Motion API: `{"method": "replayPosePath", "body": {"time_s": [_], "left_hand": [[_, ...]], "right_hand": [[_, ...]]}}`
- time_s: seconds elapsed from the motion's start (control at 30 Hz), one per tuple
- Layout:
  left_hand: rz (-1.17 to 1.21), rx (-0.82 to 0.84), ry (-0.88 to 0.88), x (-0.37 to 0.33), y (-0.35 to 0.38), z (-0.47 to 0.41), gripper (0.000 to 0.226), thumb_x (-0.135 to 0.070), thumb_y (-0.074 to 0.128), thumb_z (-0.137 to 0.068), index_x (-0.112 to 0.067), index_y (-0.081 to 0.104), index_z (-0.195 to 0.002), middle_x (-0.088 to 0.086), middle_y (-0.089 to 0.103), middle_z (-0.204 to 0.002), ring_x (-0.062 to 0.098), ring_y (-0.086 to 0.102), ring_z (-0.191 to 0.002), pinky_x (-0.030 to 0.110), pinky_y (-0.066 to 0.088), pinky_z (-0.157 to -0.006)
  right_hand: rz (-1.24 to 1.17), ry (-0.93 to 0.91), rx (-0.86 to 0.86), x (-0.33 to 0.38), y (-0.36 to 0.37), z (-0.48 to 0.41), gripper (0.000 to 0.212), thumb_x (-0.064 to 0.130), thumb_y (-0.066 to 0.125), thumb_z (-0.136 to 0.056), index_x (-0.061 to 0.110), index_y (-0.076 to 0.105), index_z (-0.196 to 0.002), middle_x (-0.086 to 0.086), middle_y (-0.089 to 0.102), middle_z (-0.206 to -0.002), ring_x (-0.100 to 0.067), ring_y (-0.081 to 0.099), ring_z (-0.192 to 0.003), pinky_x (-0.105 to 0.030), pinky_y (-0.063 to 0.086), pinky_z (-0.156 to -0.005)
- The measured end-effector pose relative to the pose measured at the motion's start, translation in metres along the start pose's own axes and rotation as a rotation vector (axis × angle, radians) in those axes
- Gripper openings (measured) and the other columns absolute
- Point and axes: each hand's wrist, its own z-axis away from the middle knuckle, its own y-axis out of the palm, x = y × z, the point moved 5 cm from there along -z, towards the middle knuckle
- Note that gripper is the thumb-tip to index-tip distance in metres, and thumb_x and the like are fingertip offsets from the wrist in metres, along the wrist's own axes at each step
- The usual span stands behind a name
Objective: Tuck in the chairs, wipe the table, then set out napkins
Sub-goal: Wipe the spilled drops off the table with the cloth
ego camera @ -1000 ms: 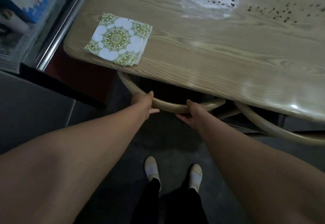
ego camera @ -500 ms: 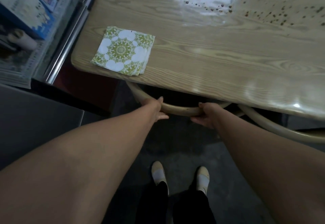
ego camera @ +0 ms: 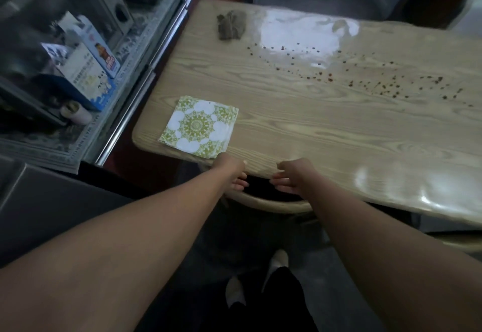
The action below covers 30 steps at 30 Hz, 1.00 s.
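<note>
Both hands sit at the near edge of the wooden table [ego camera: 326,128], in the middle of the frame. The left hand [ego camera: 230,172] hangs with its fingers loosely spread and pointing down, holding nothing; its fingertips hover just above the curved back rail of the chair [ego camera: 263,202]. The right hand [ego camera: 292,176] is beside it, also relaxed and part open, fingers curled slightly toward the left hand, empty as well. Whether either hand touches the rail cannot be told.

The chair's pale bent-wood rail shows below the table edge, most of the chair hidden under the tabletop. A second curved rail [ego camera: 461,241] shows at the right edge of the frame.

A stack of green-and-white patterned napkins [ego camera: 199,126] lies on the table's near left corner, just above and left of the left hand. A crumpled brown cloth [ego camera: 232,26] rests at the table's far left end, in the upper middle of the frame. Dark crumbs or spots [ego camera: 365,78] are scattered across the upper right of the tabletop, beside a bright patch of glare.

At the left of the frame stands a glass-fronted cabinet [ego camera: 78,70] with boxes inside. The person's pale shoes [ego camera: 236,294] show at the bottom centre.
</note>
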Motion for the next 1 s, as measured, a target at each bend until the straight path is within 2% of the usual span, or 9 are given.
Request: {"method": "replayPosePath", "body": {"time_s": [0.1, 0.2, 0.3, 0.4, 0.5, 0.6, 0.7, 0.8, 1.0], "left_hand": [[0.047, -0.071, 0.089, -0.03, -0.01, -0.005, 0.019, -0.016, 0.049, -0.099, 0.001, 0.05, -0.107, 0.01, 0.058, -0.077, 0.022, 0.059, -0.06, 0.031, 0.052, -0.054], [0.093, -0.109, 0.137, -0.062, -0.022, -0.012, 0.016, -0.013, 0.047, -0.1, 0.002, 0.051, -0.104, 0.012, 0.055, -0.077, 0.02, 0.054, -0.056, 0.029, 0.05, -0.052], [0.097, -0.189, 0.173, -0.087, -0.041, -0.028, 0.018, -0.009, 0.047, -0.099, 0.005, 0.052, -0.111, 0.016, 0.059, -0.086, 0.02, 0.055, -0.055, 0.026, 0.049, -0.04], [0.09, -0.316, 0.231, -0.109, -0.066, -0.05, 0.022, -0.004, 0.047, -0.095, 0.003, 0.054, -0.115, 0.016, 0.063, -0.092, 0.022, 0.061, -0.058, 0.027, 0.048, -0.047], [0.108, -0.432, 0.265, -0.122, -0.09, -0.064, 0.015, -0.006, 0.047, -0.096, 0.0, 0.058, -0.104, 0.014, 0.065, -0.089, 0.021, 0.063, -0.06, 0.033, 0.053, -0.057], [0.134, -0.512, 0.278, -0.13, -0.112, -0.08, 0.007, -0.007, 0.049, -0.095, -0.006, 0.056, -0.094, 0.013, 0.068, -0.091, 0.02, 0.065, -0.06, 0.04, 0.058, -0.069], [0.096, -0.594, 0.301, -0.14, -0.132, -0.099, 0.008, -0.008, 0.048, -0.095, -0.009, 0.056, -0.094, 0.009, 0.069, -0.093, 0.015, 0.066, -0.059, 0.042, 0.058, -0.072], [0.022, -0.653, 0.339, -0.16, -0.146, -0.123, 0.009, -0.011, 0.049, -0.095, -0.014, 0.055, -0.09, 0.009, 0.069, -0.099, 0.02, 0.069, -0.071, 0.044, 0.06, -0.076], [-0.213, -0.664, 0.498, -0.216, -0.144, -0.173, 0.011, -0.017, 0.052, -0.094, -0.011, 0.059, -0.1, 0.004, 0.066, -0.102, 0.024, 0.061, -0.091, 0.035, 0.05, -0.077]], "right_hand": [[-0.016, -0.056, 0.016, 0.031, -0.002, -0.004, 0.02, 0.011, 0.048, -0.098, 0.0, 0.053, -0.114, -0.011, 0.061, -0.08, -0.022, 0.062, -0.065, -0.03, 0.051, -0.055], [0.001, -0.077, 0.031, 0.06, -0.004, -0.019, 0.012, 0.01, 0.048, -0.098, 0.002, 0.052, -0.105, -0.01, 0.06, -0.079, -0.021, 0.061, -0.064, -0.029, 0.05, -0.055], [0.022, -0.085, 0.029, 0.088, -0.007, -0.037, 0.009, 0.012, 0.049, -0.098, 0.004, 0.054, -0.098, -0.009, 0.06, -0.078, -0.02, 0.062, -0.062, -0.024, 0.05, -0.048], [0.046, -0.106, 0.033, 0.118, -0.007, -0.054, 0.019, 0.009, 0.047, -0.098, 0.007, 0.051, -0.08, -0.008, 0.057, -0.075, -0.018, 0.059, -0.062, -0.026, 0.047, -0.052], [0.077, -0.144, 0.019, 0.14, -0.005, -0.069, 0.024, 0.007, 0.047, -0.098, 0.01, 0.049, -0.074, -0.009, 0.055, -0.072, -0.018, 0.057, -0.059, -0.026, 0.044, -0.053], [0.096, -0.203, -0.009, 0.16, 0.004, -0.086, 0.022, 0.008, 0.05, -0.097, 0.01, 0.051, -0.075, -0.008, 0.057, -0.07, -0.018, 0.058, -0.058, -0.026, 0.045, -0.053], [0.101, -0.261, -0.016, 0.178, 0.023, -0.101, 0.01, 0.011, 0.053, -0.095, 0.011, 0.053, -0.085, -0.008, 0.061, -0.073, -0.018, 0.061, -0.058, -0.026, 0.048, -0.052], [0.112, -0.326, -0.039, 0.198, 0.04, -0.118, 0.013, 0.011, 0.054, -0.094, 0.014, 0.054, -0.081, -0.011, 0.064, -0.079, -0.019, 0.062, -0.058, -0.027, 0.049, -0.053], [0.258, -0.504, -0.165, 0.246, 0.059, -0.151, 0.009, 0.017, 0.06, -0.088, 0.022, 0.059, -0.081, -0.003, 0.071, -0.082, -0.02, 0.071, -0.07, -0.046, 0.058, -0.077]]}}
